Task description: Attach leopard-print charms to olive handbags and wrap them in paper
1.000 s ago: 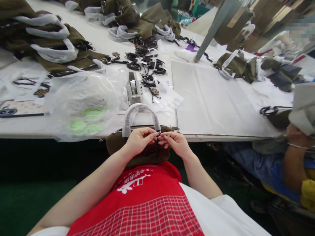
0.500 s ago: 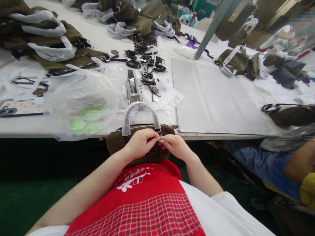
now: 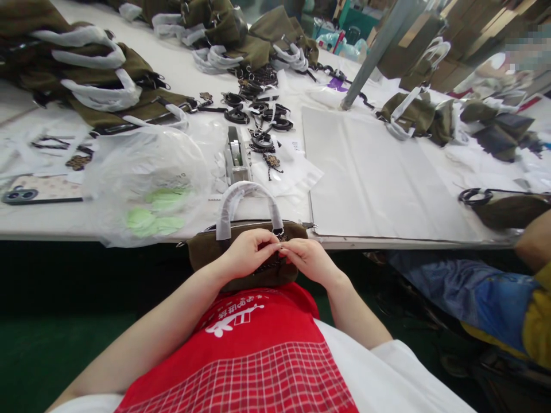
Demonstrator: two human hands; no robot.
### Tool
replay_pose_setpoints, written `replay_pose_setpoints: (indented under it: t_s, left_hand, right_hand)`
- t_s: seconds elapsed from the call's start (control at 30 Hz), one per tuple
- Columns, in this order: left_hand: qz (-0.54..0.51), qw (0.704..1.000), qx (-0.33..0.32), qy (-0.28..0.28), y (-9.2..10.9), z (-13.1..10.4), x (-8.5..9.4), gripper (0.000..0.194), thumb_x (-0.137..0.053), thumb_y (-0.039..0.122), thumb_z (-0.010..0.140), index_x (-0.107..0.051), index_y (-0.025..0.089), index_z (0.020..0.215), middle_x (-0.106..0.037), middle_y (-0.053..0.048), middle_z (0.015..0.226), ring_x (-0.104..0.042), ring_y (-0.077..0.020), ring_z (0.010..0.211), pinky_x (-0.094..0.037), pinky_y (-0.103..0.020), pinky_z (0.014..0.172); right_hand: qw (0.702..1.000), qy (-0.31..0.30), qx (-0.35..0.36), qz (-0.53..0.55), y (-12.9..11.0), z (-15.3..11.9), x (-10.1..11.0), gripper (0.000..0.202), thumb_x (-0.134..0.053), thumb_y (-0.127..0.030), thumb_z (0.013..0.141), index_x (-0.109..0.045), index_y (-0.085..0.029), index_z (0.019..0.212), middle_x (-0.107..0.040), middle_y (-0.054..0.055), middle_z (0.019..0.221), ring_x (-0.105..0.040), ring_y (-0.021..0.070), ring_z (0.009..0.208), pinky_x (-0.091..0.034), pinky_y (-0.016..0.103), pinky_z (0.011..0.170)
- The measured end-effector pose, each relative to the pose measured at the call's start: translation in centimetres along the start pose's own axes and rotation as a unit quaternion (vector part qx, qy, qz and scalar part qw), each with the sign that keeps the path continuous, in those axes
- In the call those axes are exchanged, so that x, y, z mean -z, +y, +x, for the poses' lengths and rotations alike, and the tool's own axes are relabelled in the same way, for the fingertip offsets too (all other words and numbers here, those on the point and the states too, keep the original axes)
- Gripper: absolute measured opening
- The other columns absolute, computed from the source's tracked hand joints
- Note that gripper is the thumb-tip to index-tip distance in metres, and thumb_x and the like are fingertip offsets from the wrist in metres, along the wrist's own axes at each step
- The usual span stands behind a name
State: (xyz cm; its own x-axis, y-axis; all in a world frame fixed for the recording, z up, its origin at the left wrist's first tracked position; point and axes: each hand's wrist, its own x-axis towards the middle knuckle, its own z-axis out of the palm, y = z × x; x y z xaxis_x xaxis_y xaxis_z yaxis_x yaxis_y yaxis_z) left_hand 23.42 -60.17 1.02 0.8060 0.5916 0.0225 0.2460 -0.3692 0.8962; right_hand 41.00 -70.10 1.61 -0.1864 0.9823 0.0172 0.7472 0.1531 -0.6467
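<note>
An olive-brown handbag (image 3: 206, 250) with a zip top and a plastic-wrapped handle (image 3: 225, 215) rests against my apron at the table's front edge. My left hand (image 3: 249, 252) lies over the bag's front, its thumb and fingers pinched together near the handle's right base. There my right hand (image 3: 307, 258) meets it, fingertips also pinched, touching or almost touching the left ones. A metal ring (image 3: 279, 232) shows just above the fingertips. Part of a dark braided cord (image 3: 270, 264) hangs below them. What the fingertips hold is too small and covered to make out.
Several olive bags (image 3: 116, 86) are piled at the back left. Black coiled straps (image 3: 236, 115) and a tape dispenser (image 3: 237, 155) lie mid-table. A clear plastic bag (image 3: 146, 160) and a phone (image 3: 43, 189) are left. A metal post (image 3: 370, 57) rises behind a plastic-covered board (image 3: 379, 172). At right sits a co-worker's arm (image 3: 536, 244).
My hands stay pinched at the same place on the handbag, with only slight finger movement. The view has shifted a little. The co-worker's arm at right has moved up towards the table.
</note>
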Motion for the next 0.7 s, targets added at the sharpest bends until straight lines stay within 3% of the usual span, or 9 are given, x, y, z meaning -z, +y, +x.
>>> replay_pose_setpoints:
  t_s: [0.43,0.6,0.7]
  left_hand:
    - [0.075,0.996,-0.029,-0.022,0.1,-0.4,-0.1,0.017,-0.056,0.018,0.085,-0.069,0.017,0.073,-0.066,-0.001,0.071,-0.059,-0.0139,0.07,-0.043,-0.023,0.067]
    - [0.051,0.998,-0.022,0.022,-0.4,-0.3,-0.3,0.02,-0.054,0.022,0.087,-0.071,0.019,0.076,-0.069,-0.002,0.076,-0.062,-0.0158,0.075,-0.046,-0.025,0.071]
    - [0.002,0.994,0.014,0.107,-1.0,-0.5,-0.3,0.021,-0.051,0.026,0.09,-0.07,0.019,0.092,-0.071,-0.005,0.094,-0.066,-0.0173,0.083,-0.049,-0.028,0.079]
  right_hand:
    - [0.995,-0.053,0.037,-0.081,-0.5,0.7,-0.2,0.029,-0.044,-0.026,0.099,-0.067,-0.02,0.083,-0.071,0.003,0.08,-0.062,0.0155,0.072,-0.039,0.025,0.065]
    - [0.998,-0.039,-0.007,-0.038,-0.4,1.4,-0.1,0.03,-0.046,-0.026,0.096,-0.069,-0.021,0.077,-0.071,0.001,0.074,-0.063,0.0149,0.068,-0.041,0.024,0.062]
    - [0.993,0.053,-0.092,0.047,0.6,1.2,-0.2,0.019,-0.052,-0.027,0.092,-0.07,-0.023,0.095,-0.072,0.0,0.081,-0.065,0.0147,0.068,-0.046,0.024,0.063]
